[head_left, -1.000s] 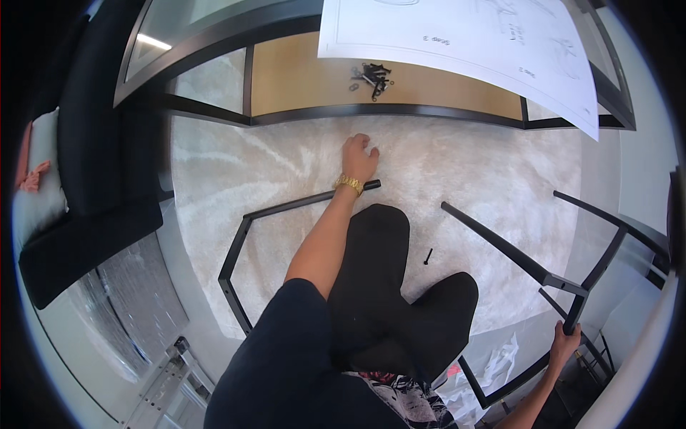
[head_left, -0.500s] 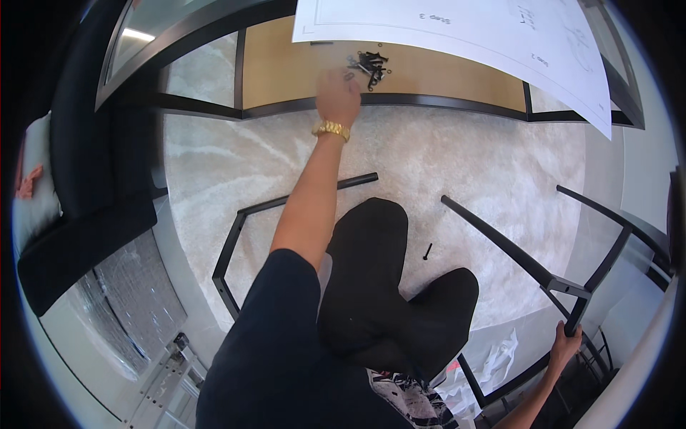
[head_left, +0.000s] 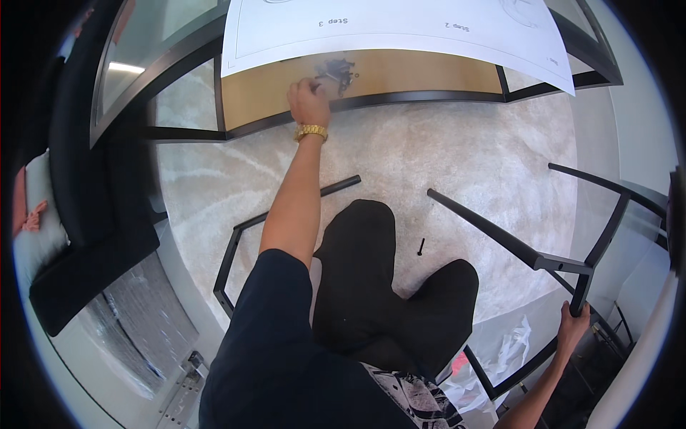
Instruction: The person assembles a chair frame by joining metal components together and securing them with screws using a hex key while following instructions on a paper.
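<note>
Since the earliest frame, the left hand [head_left: 309, 104] has gone from above the rug [head_left: 400, 143] to the tan panel's [head_left: 414, 71] near edge, left of its middle, just beside the pile of black bolts [head_left: 343, 77]; its fingers are curled, but I can't tell whether they hold anything. The right hand [head_left: 574, 330] grips a bar of the black metal frame [head_left: 486, 229], beyond the rug's near right edge. I'd pinch one piece by fingertips and draw it clear, without sweeping others over the panel's near edge, keeping the right grip steady so the frame doesn't tip
</note>
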`<action>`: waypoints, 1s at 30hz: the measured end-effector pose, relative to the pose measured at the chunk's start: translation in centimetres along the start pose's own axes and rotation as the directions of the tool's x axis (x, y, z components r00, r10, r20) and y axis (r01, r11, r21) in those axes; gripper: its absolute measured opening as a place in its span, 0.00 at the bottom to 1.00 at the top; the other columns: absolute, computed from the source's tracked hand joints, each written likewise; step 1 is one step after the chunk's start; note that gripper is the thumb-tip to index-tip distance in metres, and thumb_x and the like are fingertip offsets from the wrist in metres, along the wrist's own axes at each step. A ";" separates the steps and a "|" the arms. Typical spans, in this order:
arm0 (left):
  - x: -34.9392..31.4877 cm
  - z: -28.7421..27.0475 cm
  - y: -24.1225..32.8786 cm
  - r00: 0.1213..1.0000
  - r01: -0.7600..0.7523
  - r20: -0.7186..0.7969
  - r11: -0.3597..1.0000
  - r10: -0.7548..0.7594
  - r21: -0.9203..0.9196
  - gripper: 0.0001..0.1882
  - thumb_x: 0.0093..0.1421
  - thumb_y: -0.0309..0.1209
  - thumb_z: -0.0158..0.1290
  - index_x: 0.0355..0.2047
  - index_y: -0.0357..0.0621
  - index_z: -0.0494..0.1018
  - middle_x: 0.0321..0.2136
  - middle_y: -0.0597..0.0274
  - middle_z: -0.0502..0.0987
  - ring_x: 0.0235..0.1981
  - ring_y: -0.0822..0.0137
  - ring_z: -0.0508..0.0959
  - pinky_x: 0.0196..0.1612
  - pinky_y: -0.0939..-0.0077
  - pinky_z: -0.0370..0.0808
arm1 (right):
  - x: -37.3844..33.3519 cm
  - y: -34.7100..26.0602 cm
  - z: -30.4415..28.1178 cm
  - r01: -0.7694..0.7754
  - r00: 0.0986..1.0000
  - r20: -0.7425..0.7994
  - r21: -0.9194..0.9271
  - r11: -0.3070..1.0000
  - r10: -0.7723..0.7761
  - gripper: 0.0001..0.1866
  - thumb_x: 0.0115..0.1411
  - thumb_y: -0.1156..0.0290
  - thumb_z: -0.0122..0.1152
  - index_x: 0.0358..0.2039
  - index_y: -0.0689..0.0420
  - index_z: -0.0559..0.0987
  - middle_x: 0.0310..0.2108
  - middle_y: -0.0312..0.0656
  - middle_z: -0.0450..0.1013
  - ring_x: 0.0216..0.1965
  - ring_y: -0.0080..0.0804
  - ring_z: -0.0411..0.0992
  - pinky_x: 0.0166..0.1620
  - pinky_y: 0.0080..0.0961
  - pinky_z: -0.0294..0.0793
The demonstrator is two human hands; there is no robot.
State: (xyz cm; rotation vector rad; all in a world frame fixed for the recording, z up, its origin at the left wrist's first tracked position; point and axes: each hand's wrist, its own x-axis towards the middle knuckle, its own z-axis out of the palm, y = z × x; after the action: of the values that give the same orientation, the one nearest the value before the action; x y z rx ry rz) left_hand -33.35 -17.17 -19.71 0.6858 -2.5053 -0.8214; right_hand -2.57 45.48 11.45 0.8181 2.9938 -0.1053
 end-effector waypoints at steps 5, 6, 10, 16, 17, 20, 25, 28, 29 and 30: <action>0.5 -0.6 -1.8 0.997 0.080 0.012 0.958 -0.080 -0.276 0.06 0.57 0.30 0.62 0.33 0.44 0.77 0.30 0.61 0.77 0.32 0.62 0.79 0.38 0.65 0.76 | 0.2 0.6 0.3 0.033 0.999 -0.029 -0.035 0.999 -0.034 0.15 0.55 0.70 0.69 0.32 0.70 0.77 0.30 0.51 0.73 0.31 0.50 0.71 0.39 0.40 0.70; 0.8 -0.1 -2.6 0.996 0.085 0.007 0.927 -0.089 -0.366 0.06 0.59 0.29 0.61 0.33 0.42 0.76 0.28 0.62 0.78 0.29 0.65 0.78 0.34 0.69 0.75 | 0.1 1.4 0.6 0.055 0.997 -0.058 -0.053 0.997 -0.058 0.14 0.55 0.70 0.69 0.32 0.70 0.77 0.30 0.51 0.73 0.31 0.48 0.72 0.38 0.39 0.70; 1.1 -0.4 -4.4 0.983 0.180 0.090 0.735 -0.160 -0.653 0.05 0.63 0.25 0.59 0.35 0.38 0.73 0.25 0.63 0.78 0.22 0.75 0.75 0.26 0.80 0.74 | 0.3 1.4 0.6 0.045 0.998 -0.035 -0.006 0.999 -0.045 0.13 0.55 0.71 0.69 0.32 0.69 0.77 0.29 0.48 0.73 0.29 0.43 0.72 0.36 0.38 0.70; 1.8 -0.7 -5.1 0.970 0.244 0.172 0.692 -0.173 -0.680 0.05 0.64 0.24 0.58 0.35 0.37 0.73 0.25 0.62 0.78 0.23 0.76 0.76 0.26 0.82 0.75 | 0.8 1.8 0.8 0.007 1.000 0.020 0.044 0.999 -0.008 0.12 0.55 0.72 0.68 0.32 0.67 0.76 0.26 0.45 0.71 0.26 0.37 0.70 0.33 0.37 0.69; 1.8 -0.8 -5.4 0.969 0.247 0.174 0.706 -0.175 -0.664 0.05 0.64 0.24 0.58 0.35 0.36 0.73 0.25 0.62 0.78 0.23 0.76 0.76 0.26 0.82 0.75 | 0.8 2.0 0.9 0.021 1.000 0.019 0.043 0.999 -0.021 0.12 0.55 0.72 0.69 0.32 0.67 0.76 0.25 0.45 0.70 0.26 0.37 0.69 0.33 0.38 0.69; 1.5 -0.8 -5.0 0.960 0.278 0.199 0.678 -0.194 -0.680 0.05 0.64 0.24 0.58 0.36 0.35 0.74 0.26 0.63 0.79 0.24 0.76 0.77 0.26 0.82 0.75 | 0.4 2.0 0.7 -0.014 1.000 0.009 -0.009 1.000 0.014 0.13 0.55 0.70 0.69 0.33 0.66 0.76 0.26 0.46 0.72 0.27 0.37 0.71 0.34 0.37 0.70; 2.1 -0.7 -5.6 0.980 0.198 0.157 0.706 -0.124 -0.680 0.05 0.63 0.27 0.60 0.35 0.38 0.77 0.25 0.64 0.79 0.23 0.76 0.77 0.26 0.80 0.75 | -0.7 0.2 0.5 -0.026 0.999 -0.019 0.018 1.000 0.026 0.15 0.55 0.69 0.69 0.35 0.67 0.77 0.30 0.49 0.76 0.30 0.41 0.75 0.37 0.36 0.73; 2.3 -1.7 -7.3 0.956 0.274 0.264 0.708 -0.128 -0.650 0.07 0.66 0.35 0.58 0.37 0.44 0.77 0.26 0.68 0.78 0.27 0.76 0.76 0.31 0.75 0.76 | -0.1 0.7 0.8 -0.080 0.992 0.099 -0.032 0.996 0.083 0.21 0.52 0.69 0.69 0.44 0.67 0.79 0.38 0.54 0.78 0.39 0.48 0.77 0.45 0.39 0.75; 1.2 -1.9 -6.3 0.919 0.374 0.369 0.601 -0.138 -0.706 0.07 0.67 0.35 0.57 0.37 0.44 0.77 0.26 0.68 0.77 0.26 0.75 0.75 0.29 0.76 0.74 | -0.2 4.0 2.0 -0.034 0.999 0.007 -0.135 0.990 0.036 0.27 0.51 0.66 0.69 0.49 0.67 0.78 0.46 0.59 0.77 0.49 0.54 0.75 0.55 0.43 0.72; -0.2 -2.9 -7.0 0.934 0.353 0.311 0.606 -0.177 -0.713 0.07 0.68 0.33 0.57 0.38 0.44 0.76 0.26 0.68 0.77 0.25 0.75 0.75 0.29 0.78 0.73 | -0.4 1.4 2.4 -0.035 0.997 -0.066 -0.084 0.996 0.030 0.31 0.50 0.62 0.70 0.52 0.68 0.76 0.51 0.62 0.74 0.55 0.60 0.71 0.61 0.46 0.67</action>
State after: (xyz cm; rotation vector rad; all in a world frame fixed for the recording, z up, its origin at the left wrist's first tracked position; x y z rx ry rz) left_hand -29.48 -23.25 -22.03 0.6769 -1.9046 -1.9987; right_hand -1.48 46.31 8.97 0.8775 3.0186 0.0502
